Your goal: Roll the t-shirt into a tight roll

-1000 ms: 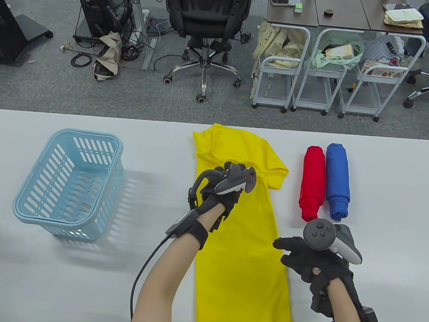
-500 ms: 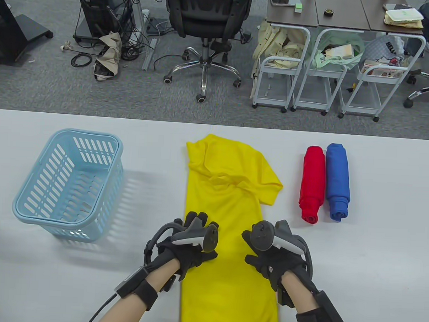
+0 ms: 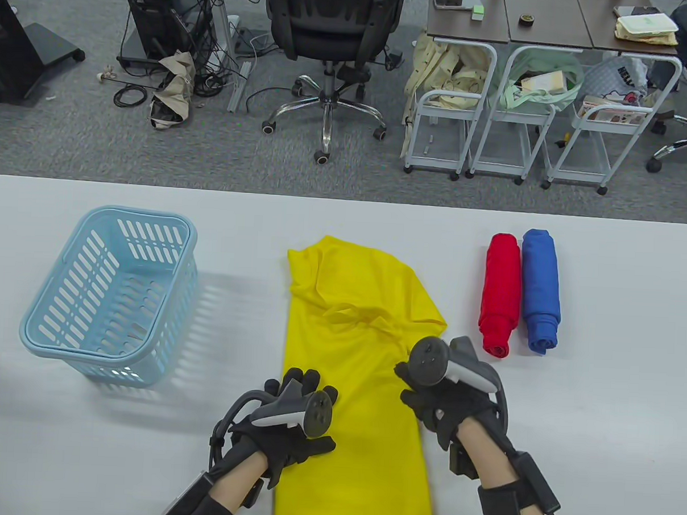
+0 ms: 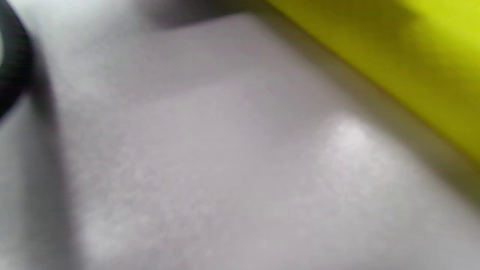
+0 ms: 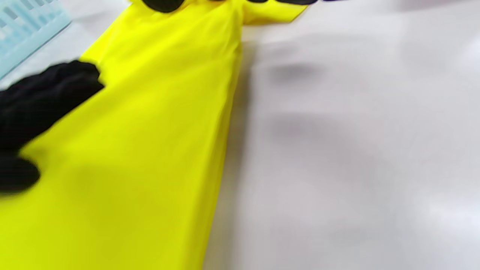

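**Yellow t-shirt folded lengthwise, rolling not yet begun**

On the white bench [image 3: 598, 428], the yellow t-shirt [image 3: 356, 349] lies as a long narrow strip, collar end away from the person and hem running off the near edge of the table view. The left hand [image 3: 290, 431] rests on the strip's left edge, fingers [image 3: 295, 379] extended and fairly flat on the cloth. The right hand [image 3: 445, 404] sits at the right edge — whether its fingers press or pinch the fabric cannot be told.

Step in hand, as judged: squaring and positioning the folded strip. No turn of roll shows. The next move calls for taking one short end with both hands and turning it over evenly, keeping tension.

Containers: the light-blue basket [image 3: 61, 336], well left of the shirt, appears to hold nothing. A red roll [image 3: 500, 293] and a blue roll [image 3: 540, 289] lie touching, right of the shirt — outside the basket.
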Motion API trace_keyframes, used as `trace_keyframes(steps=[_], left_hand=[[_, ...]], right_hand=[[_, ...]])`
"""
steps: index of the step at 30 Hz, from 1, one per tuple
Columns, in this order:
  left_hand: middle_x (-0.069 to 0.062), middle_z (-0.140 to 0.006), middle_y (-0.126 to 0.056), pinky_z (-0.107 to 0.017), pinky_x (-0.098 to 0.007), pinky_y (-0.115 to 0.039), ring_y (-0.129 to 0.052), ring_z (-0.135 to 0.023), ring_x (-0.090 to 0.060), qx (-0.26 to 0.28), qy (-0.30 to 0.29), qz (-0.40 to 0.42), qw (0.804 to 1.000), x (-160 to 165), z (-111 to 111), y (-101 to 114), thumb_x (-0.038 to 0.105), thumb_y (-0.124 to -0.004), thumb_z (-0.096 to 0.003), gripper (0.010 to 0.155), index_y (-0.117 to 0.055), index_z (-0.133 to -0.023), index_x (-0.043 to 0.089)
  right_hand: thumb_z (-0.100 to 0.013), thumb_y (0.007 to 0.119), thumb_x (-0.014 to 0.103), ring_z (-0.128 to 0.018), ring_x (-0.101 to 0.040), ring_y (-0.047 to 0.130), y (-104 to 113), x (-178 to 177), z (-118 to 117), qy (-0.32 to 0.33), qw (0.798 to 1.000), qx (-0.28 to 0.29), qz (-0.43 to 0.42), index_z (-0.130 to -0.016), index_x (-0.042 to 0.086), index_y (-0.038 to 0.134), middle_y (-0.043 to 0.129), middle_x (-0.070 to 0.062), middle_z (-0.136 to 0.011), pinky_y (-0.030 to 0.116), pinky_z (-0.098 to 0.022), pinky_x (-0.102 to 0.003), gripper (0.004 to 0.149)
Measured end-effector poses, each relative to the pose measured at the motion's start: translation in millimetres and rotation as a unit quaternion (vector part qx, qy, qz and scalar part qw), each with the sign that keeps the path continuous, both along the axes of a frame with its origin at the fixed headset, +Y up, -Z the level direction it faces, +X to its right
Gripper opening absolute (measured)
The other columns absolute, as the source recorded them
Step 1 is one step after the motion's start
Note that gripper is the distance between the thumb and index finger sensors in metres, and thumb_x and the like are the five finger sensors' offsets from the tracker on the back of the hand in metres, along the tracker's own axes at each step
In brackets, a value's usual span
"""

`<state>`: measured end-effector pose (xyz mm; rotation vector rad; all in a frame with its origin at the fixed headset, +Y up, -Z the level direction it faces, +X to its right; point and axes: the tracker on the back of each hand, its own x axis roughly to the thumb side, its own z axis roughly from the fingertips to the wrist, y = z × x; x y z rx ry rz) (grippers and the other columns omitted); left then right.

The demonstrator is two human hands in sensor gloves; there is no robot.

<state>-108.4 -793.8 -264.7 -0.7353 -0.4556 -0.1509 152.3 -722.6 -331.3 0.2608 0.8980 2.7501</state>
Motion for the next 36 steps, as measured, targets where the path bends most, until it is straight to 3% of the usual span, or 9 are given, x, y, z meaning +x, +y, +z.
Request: trace_keyframes(steps=[5,8,11,17,22,26,28,33,36], left_hand=[[-0.014,-0.107,0.029,-0.071,-0.067,-0.006,0.017,-0.1,-0.047,-0.008,0.002,0.004,1.0,0,0,-1,0.07,-0.025,-0.0506,0.081,0.022,-0.103,0.031],[-0.013,-0.105,0.032,-0.069,-0.067,-0.002,0.021,-0.098,-0.046,-0.023,0.003,0.008,1.0,-2,0,-4,0.07,-0.023,-0.05,0.081,0.025,-0.101,0.031],[-0.012,-0.102,0.036,-0.067,-0.066,0.003,0.026,-0.094,-0.045,-0.04,0.008,0.016,0.999,-5,0,-6,0.071,-0.023,-0.0497,0.081,0.028,-0.099,0.031],[-0.011,-0.098,0.04,-0.064,-0.065,0.006,0.03,-0.091,-0.044,-0.056,0.01,0.018,0.998,-5,-1,-7,0.071,-0.022,-0.0495,0.081,0.03,-0.096,0.032],[-0.01,-0.097,0.041,-0.063,-0.065,0.007,0.031,-0.09,-0.044,-0.062,0.011,0.02,0.998,-5,-2,-7,0.071,-0.023,-0.0495,0.081,0.031,-0.095,0.032],[-0.01,-0.097,0.041,-0.063,-0.065,0.007,0.032,-0.09,-0.044,-0.064,0.012,0.022,0.998,-6,-2,-8,0.071,-0.023,-0.0496,0.081,0.031,-0.095,0.032],[-0.01,-0.097,0.04,-0.063,-0.065,0.007,0.031,-0.09,-0.043,-0.063,0.013,0.024,0.998,-6,-2,-7,0.071,-0.024,-0.0498,0.081,0.03,-0.096,0.032],[-0.01,-0.098,0.04,-0.064,-0.065,0.007,0.031,-0.09,-0.043,-0.064,0.015,0.025,0.998,-6,-3,-8,0.071,-0.024,-0.0499,0.081,0.03,-0.096,0.032],[-0.01,-0.098,0.04,-0.064,-0.065,0.007,0.031,-0.09,-0.043,-0.064,0.016,0.025,0.998,-6,-3,-8,0.071,-0.024,-0.0499,0.081,0.03,-0.096,0.032]], right_hand=[[-0.06,0.053,0.032,-0.108,-0.044,0.011,-1,-3,-54,-0.027,0.999,-0.012,-0.033,-0.112,0.018,0.012,0.007,-0.016,-0.116,0.034,-0.075,-0.058,0.068],[-0.06,0.051,0.032,-0.108,-0.041,0.01,-20,-17,-76,-0.002,0.997,-0.049,-0.06,-0.112,0.021,0.011,0.01,-0.013,-0.117,0.029,-0.075,-0.058,0.067],[-0.059,0.048,0.034,-0.107,-0.041,0.011,-40,-11,-93,-0.037,0.996,-0.079,-0.015,-0.111,0.02,0.01,0.014,-0.014,-0.117,0.03,-0.074,-0.059,0.066],[-0.06,0.041,0.04,-0.102,-0.044,-0.003,-44,17,-116,-0.163,0.983,-0.079,0.024,-0.109,0.016,-0.001,-0.002,-0.017,-0.112,0.022,-0.072,-0.061,0.069],[-0.059,0.038,0.047,-0.102,-0.048,-0.004,-15,-14,-106,-0.112,0.993,-0.02,0.003,-0.11,0.015,-0.002,-0.006,-0.02,-0.111,0.022,-0.072,-0.062,0.072],[-0.059,0.055,0.045,-0.105,-0.05,0.011,2,-66,-96,0.017,1.0,-0.008,-0.015,-0.112,0.021,0.01,0.007,-0.021,-0.115,0.025,-0.073,-0.062,0.074],[-0.058,0.065,0.044,-0.105,-0.049,0.014,2,-90,-93,0.056,0.998,0.003,0.026,-0.112,0.026,0.011,0.008,-0.02,-0.115,0.028,-0.073,-0.061,0.079],[-0.054,0.075,0.044,-0.104,-0.04,0.03,-18,-128,-99,0.084,0.98,0.087,0.155,-0.107,0.034,0.001,0.011,-0.016,-0.113,0.033,-0.074,-0.057,0.092],[-0.056,0.074,0.041,-0.091,-0.028,0.059,-27,-136,-110,0.054,0.964,0.133,0.224,-0.107,0.035,0.014,0.044,-0.007,-0.105,0.049,-0.07,-0.052,0.079]])
